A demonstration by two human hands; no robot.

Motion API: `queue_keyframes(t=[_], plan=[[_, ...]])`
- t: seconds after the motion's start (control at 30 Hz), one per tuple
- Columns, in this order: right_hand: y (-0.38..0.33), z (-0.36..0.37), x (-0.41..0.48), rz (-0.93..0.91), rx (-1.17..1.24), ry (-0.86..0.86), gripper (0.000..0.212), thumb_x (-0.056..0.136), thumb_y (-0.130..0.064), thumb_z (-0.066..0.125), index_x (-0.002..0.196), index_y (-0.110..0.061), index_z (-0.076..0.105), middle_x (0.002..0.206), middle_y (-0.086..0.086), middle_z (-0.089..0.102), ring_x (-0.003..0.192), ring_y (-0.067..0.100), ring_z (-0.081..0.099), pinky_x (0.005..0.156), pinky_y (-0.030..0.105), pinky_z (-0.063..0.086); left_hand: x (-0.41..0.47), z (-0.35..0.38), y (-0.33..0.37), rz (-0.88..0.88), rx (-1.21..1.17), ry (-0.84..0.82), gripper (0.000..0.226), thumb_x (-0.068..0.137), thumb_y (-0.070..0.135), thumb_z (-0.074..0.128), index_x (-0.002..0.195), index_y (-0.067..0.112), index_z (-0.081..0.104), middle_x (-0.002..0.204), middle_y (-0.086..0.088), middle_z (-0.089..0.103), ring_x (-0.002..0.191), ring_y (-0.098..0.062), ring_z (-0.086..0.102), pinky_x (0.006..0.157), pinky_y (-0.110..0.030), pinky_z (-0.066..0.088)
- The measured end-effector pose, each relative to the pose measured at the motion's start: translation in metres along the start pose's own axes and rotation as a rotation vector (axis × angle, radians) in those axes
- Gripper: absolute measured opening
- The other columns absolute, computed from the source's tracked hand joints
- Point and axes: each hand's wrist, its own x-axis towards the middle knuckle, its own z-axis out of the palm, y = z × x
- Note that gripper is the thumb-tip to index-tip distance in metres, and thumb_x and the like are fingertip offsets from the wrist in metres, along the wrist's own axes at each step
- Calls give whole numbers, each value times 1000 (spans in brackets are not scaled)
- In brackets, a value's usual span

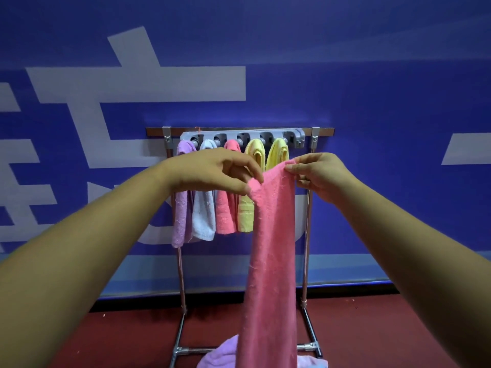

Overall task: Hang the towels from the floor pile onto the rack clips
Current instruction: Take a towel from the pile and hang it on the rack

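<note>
I hold a long pink towel (271,248) up in front of the rack. My left hand (215,173) pinches its top left corner and my right hand (321,173) pinches its top right edge. The towel hangs down to the floor pile (218,354), where a lilac towel shows. Behind it stands a metal rack (308,235) with a grey clip bar (241,135). Several towels hang from the clips: lilac (182,208), white (203,216), pink (225,211), yellow (247,213) and a second yellow one (277,151), partly hidden by the held towel.
A blue wall with large white markings (372,88) stands right behind the rack. The floor (385,335) is dark red. The rack's base bars (180,349) lie on the floor beside the pile.
</note>
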Motion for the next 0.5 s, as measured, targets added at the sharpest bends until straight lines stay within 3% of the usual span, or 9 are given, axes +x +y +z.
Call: queue_keyframes(t=[0.03, 0.1, 0.2, 0.27, 0.4, 0.5], plan=[[-1, 0, 0, 2, 20, -10, 13, 81, -1, 79, 93, -2, 73, 78, 6, 71, 66, 13, 66, 62, 23, 55, 0, 1, 3, 4, 37, -29, 26, 90, 1, 67, 113, 13, 66, 95, -8, 64, 93, -11, 62, 85, -25, 52], [-2, 0, 0, 6, 37, -15, 14, 81, 1, 78, 94, 1, 72, 79, 10, 71, 65, 15, 66, 62, 23, 56, 0, 5, 11, -17, 144, -59, 29, 89, 2, 69, 115, 14, 64, 92, 12, 68, 94, -3, 65, 83, -21, 52], [-3, -2, 1, 11, 53, -11, 13, 81, 4, 77, 92, 2, 71, 76, 11, 71, 63, 16, 66, 65, 25, 59, 0, 9, 20, -2, 400, 7, 22, 89, 12, 71, 107, 24, 66, 84, 25, 69, 90, 7, 66, 79, -12, 50], [-3, -2, 0, 28, 70, -14, 11, 81, 5, 77, 90, 2, 71, 76, 11, 70, 64, 16, 67, 69, 27, 61, 0, 10, 20, 47, 464, 83, 15, 90, 18, 71, 100, 28, 68, 86, 21, 71, 88, 6, 67, 79, -14, 50], [-4, 3, -4, 39, 107, -83, 10, 82, 5, 76, 91, 2, 72, 81, 14, 72, 71, 19, 70, 73, 28, 61, -1, 11, 16, 139, 402, 147, 9, 86, 33, 74, 95, 32, 71, 95, 9, 63, 93, -14, 61, 92, -43, 50], [-8, 13, -10, 46, 183, -135, 18, 85, 6, 72, 101, 9, 66, 89, 19, 72, 75, 23, 73, 69, 28, 61, 0, 18, 20, 233, 289, 167, 7, 88, 25, 72, 95, 24, 70, 110, 8, 61, 111, -12, 57, 104, -35, 42]])
